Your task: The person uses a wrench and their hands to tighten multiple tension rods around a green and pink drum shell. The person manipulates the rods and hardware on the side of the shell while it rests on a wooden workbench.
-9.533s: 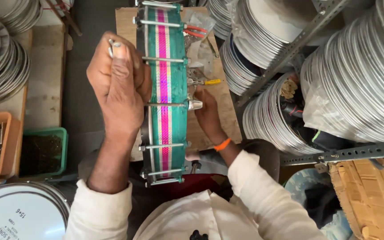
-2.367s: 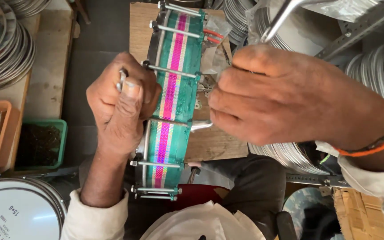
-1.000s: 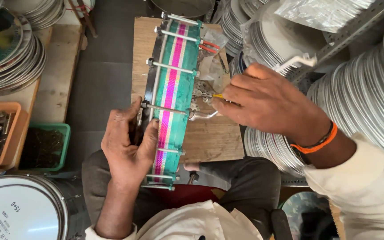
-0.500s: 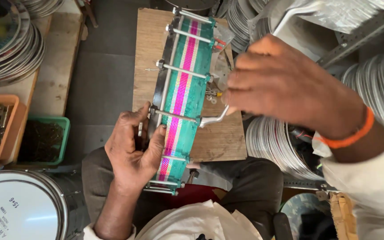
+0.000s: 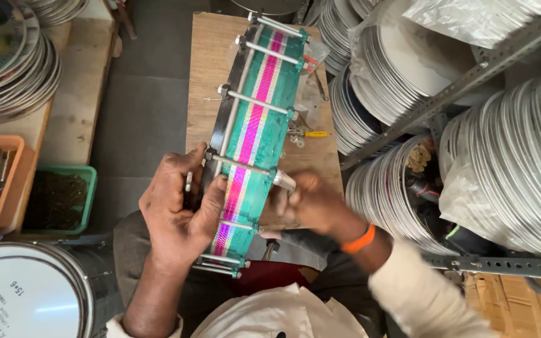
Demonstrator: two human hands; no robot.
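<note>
The drum shell point(image 5: 255, 134), wrapped in green with a pink stripe and crossed by metal tension rods, stands on edge over the wooden bench point(image 5: 211, 69), tilted away from the person. The left hand point(image 5: 180, 209) closes its grip on the shell's near rim, thumb and fingers wrapped round it beside a rod, much as half a second ago. The right hand point(image 5: 311, 203) has dropped from high above the bench, where it hung blurred, to the shell's right side; its grip is closed on a silvery tool point(image 5: 285, 181) set against a rod end. A yellow-handled screwdriver point(image 5: 308, 133) lies on the bench just beside the shell. Stacked metal hoops point(image 5: 508, 175) fill the shelving at right.
</note>
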